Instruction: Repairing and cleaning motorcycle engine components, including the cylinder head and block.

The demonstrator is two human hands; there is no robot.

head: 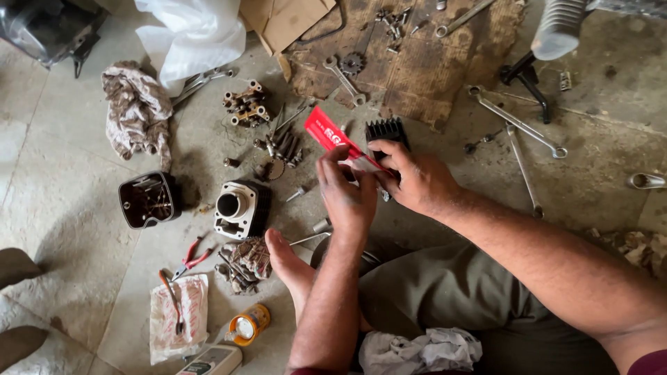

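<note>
While greasy hands (pixel 379 184) pinch, flat red packet (pixel 333 139) creases.

Two hands (pixel 345 194) (pixel 415 179), one red box (pixel 335 137), four wrenches (pixel 515 121)

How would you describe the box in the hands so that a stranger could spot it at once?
Start at the brown board lying on the concrete floor, then drop to its lower edge, where both hands meet. The left hand and right hand pinch a long, slim red box slanting up-left. It is the only bright red carton among grey metal parts.
</note>
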